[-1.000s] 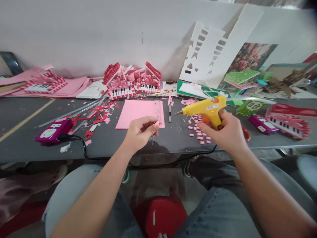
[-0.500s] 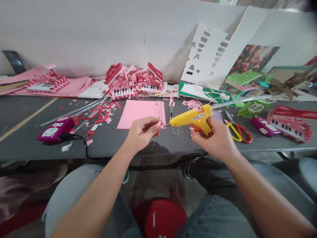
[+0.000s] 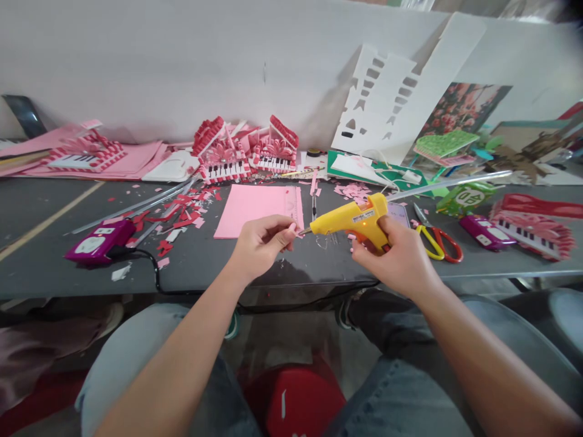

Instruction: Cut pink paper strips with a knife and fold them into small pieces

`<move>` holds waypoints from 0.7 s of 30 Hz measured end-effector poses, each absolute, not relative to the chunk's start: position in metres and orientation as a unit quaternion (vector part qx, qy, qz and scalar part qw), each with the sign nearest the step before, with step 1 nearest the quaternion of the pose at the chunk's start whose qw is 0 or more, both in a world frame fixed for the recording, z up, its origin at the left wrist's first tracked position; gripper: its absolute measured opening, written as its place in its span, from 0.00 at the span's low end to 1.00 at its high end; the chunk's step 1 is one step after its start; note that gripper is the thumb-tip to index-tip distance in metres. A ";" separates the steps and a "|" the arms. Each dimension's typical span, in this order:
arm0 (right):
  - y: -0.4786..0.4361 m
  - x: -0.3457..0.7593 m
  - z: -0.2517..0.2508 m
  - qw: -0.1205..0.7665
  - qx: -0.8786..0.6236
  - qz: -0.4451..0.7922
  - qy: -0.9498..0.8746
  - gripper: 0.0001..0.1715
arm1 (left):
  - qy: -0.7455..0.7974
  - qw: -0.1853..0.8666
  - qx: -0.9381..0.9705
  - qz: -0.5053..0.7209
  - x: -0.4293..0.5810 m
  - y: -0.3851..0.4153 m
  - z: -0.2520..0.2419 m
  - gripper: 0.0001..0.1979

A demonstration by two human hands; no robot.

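Note:
My right hand (image 3: 403, 255) is wrapped round the handle of a yellow hot glue gun (image 3: 348, 218), its nozzle pointing left. Between the thumb and fingers of my left hand (image 3: 264, 246) is a small pink piece (image 3: 298, 232), mostly covered by the fingertips. The gun's metal tip is at that piece; whether they touch I cannot make out. A clear glue stick (image 3: 450, 184) juts from the back of the gun. Behind my left hand lie pink sheets (image 3: 250, 206) with a clear ruler (image 3: 293, 203) on their right edge.
Pink and red paper scraps (image 3: 186, 212) litter the table. Pink piano models (image 3: 225, 170) stand along the wall. Scissors (image 3: 435, 240) lie right of my right hand. A purple power box (image 3: 100, 241) has a black cord (image 3: 157, 273) running along the front edge. A person's leg (image 3: 496, 328) is at right.
Both hands hold nearly the same pose, with the glue gun tip still at the pink piece. The whole view has shifted very slightly.

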State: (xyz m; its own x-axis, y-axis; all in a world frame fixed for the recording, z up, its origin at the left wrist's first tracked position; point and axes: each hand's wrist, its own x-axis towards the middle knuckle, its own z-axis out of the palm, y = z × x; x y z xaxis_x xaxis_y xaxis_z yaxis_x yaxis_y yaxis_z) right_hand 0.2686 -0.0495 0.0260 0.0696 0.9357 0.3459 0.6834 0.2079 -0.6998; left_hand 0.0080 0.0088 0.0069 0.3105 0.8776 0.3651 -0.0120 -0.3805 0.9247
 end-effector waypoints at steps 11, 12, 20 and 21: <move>-0.051 0.269 0.027 0.392 -0.612 0.150 -0.670 0.10 | 0.317 0.417 0.683 0.509 0.006 0.011 0.008 0.24; -0.051 0.269 0.027 0.391 -0.612 0.147 -0.672 0.10 | 0.319 0.412 0.682 0.514 0.006 0.012 0.008 0.24; -0.043 0.293 0.037 0.418 -0.594 0.229 -0.648 0.21 | 0.420 0.325 0.677 0.509 0.004 0.017 0.001 0.20; -0.039 0.304 0.037 0.426 -0.602 0.220 -0.638 0.21 | 0.424 0.323 0.676 0.509 0.003 0.017 0.000 0.19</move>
